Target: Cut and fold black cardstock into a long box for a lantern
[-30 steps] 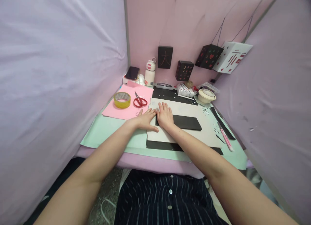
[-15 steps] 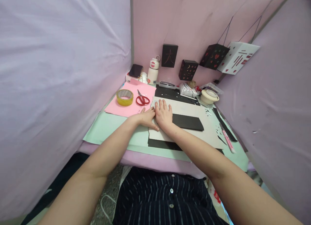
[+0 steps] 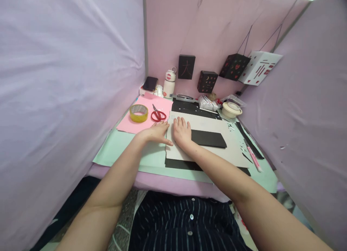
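My right hand (image 3: 182,132) lies flat, fingers stretched forward, over the left end of a folded black paper strip (image 3: 208,138). Beneath the strip is a large off-white board (image 3: 206,121), with black paper (image 3: 181,164) showing under its front edge. At the board's left edge rests my left hand (image 3: 156,132), palm down with the thumb spread toward the board. Just beyond it, red-handled scissors (image 3: 158,116) and a roll of yellow tape (image 3: 139,113) sit on a pink sheet (image 3: 127,122). The strip's left end is hidden by my right hand.
A pink craft knife (image 3: 254,159) and paper scraps lie at the right. A white bottle (image 3: 169,83) and a phone (image 3: 150,83) stand at the back left, a round cream container (image 3: 231,110) back right. Decorated box lanterns (image 3: 234,67) hang along the back wall.
My left hand has shifted left, so a gap now separates it from my right hand. The right hand stays on the black strip. The view has tilted up slightly.
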Action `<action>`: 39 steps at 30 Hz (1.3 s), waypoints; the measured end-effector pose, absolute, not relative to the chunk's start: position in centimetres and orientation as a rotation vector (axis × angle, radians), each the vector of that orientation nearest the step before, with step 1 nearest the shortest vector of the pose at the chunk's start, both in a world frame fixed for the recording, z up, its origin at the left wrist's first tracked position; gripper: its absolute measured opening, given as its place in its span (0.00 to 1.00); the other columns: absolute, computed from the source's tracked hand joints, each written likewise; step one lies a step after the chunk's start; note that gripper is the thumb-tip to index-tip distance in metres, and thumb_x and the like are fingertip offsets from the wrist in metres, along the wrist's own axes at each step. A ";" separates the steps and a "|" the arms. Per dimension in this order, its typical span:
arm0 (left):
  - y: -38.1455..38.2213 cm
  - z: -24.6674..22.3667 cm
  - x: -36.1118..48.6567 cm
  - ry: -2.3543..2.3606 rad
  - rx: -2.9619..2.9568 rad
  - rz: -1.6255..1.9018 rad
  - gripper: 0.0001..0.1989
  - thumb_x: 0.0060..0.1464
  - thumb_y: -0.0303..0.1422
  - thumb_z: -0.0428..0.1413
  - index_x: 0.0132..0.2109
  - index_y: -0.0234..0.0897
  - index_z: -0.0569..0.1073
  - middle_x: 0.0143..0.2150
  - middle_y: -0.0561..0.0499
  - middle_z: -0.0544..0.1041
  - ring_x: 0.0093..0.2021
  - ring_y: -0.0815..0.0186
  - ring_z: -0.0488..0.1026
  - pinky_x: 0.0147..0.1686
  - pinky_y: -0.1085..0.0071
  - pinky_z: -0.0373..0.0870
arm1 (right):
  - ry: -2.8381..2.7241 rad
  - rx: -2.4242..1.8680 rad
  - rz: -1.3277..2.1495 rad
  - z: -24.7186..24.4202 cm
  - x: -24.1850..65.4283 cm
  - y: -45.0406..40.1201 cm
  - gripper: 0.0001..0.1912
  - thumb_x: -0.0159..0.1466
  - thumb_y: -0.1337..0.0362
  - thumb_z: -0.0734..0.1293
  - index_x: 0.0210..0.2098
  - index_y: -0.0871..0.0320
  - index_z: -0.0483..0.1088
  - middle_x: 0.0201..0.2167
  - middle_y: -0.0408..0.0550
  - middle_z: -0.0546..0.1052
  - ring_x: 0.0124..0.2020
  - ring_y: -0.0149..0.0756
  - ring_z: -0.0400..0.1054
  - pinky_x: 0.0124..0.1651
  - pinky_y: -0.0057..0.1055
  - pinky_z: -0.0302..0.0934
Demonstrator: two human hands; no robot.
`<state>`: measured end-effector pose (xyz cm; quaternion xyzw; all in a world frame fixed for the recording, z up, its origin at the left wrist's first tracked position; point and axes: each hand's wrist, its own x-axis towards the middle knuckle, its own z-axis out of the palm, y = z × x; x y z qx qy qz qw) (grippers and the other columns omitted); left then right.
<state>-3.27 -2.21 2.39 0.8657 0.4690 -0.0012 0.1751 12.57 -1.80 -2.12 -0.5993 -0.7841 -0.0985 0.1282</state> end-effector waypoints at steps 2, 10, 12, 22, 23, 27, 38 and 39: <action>-3.1 2.6 -2.3 1.371 2.507 0.053 0.52 0.44 0.57 0.57 0.66 0.28 0.54 0.69 0.31 0.52 0.70 0.44 0.46 0.64 0.53 0.48 | -2.233 -1.723 -0.261 -2.6 13.1 -1.6 0.26 0.69 0.70 0.49 0.64 0.67 0.57 0.66 0.61 0.59 0.68 0.48 0.48 0.66 0.50 0.39; -8.1 2.2 2.6 1.548 2.470 0.123 0.48 0.52 0.54 0.54 0.68 0.23 0.50 0.70 0.29 0.50 0.70 0.47 0.45 0.66 0.55 0.43 | -1.942 -1.703 0.128 -3.0 14.2 -1.7 0.25 0.64 0.70 0.53 0.61 0.67 0.57 0.64 0.63 0.60 0.66 0.44 0.49 0.67 0.47 0.36; -8.6 1.6 2.9 1.532 2.439 0.161 0.49 0.54 0.56 0.51 0.69 0.23 0.45 0.71 0.31 0.45 0.71 0.49 0.42 0.67 0.56 0.43 | -1.865 -1.679 0.214 -2.8 14.4 -1.5 0.25 0.63 0.72 0.53 0.59 0.65 0.59 0.61 0.61 0.64 0.64 0.43 0.53 0.67 0.47 0.37; -9.4 -0.9 2.7 1.475 2.538 0.057 0.51 0.55 0.61 0.41 0.69 0.22 0.47 0.72 0.34 0.42 0.72 0.51 0.35 0.67 0.49 0.32 | -1.575 -1.649 0.383 -2.6 15.6 -0.3 0.20 0.61 0.71 0.53 0.50 0.62 0.66 0.52 0.56 0.72 0.54 0.39 0.65 0.58 0.35 0.55; -9.5 -1.0 2.7 1.481 2.554 0.052 0.51 0.54 0.62 0.41 0.69 0.22 0.47 0.72 0.34 0.41 0.72 0.51 0.35 0.67 0.49 0.31 | -1.549 -1.639 0.395 -2.7 15.8 -0.3 0.20 0.61 0.70 0.53 0.50 0.62 0.66 0.52 0.55 0.73 0.54 0.38 0.66 0.57 0.33 0.57; -9.6 -1.3 2.5 1.489 2.613 0.051 0.52 0.53 0.63 0.40 0.69 0.22 0.47 0.71 0.35 0.40 0.72 0.51 0.35 0.66 0.47 0.28 | -1.467 -1.605 0.429 -3.3 16.5 -0.1 0.22 0.61 0.70 0.51 0.51 0.62 0.66 0.52 0.56 0.73 0.53 0.36 0.67 0.55 0.32 0.59; -9.4 -0.9 2.3 1.456 2.640 0.006 0.53 0.51 0.65 0.41 0.70 0.26 0.48 0.71 0.36 0.42 0.72 0.50 0.37 0.66 0.46 0.26 | -1.798 -1.448 0.443 -0.8 19.4 -1.0 0.20 0.64 0.68 0.54 0.51 0.59 0.70 0.51 0.51 0.76 0.53 0.35 0.69 0.59 0.35 0.58; -9.4 -0.9 2.3 1.456 2.640 0.007 0.53 0.51 0.65 0.41 0.70 0.27 0.48 0.71 0.36 0.42 0.72 0.50 0.37 0.66 0.46 0.26 | -1.865 -1.420 0.424 -0.5 20.1 -1.5 0.19 0.65 0.67 0.56 0.52 0.58 0.70 0.53 0.50 0.75 0.56 0.35 0.66 0.62 0.36 0.54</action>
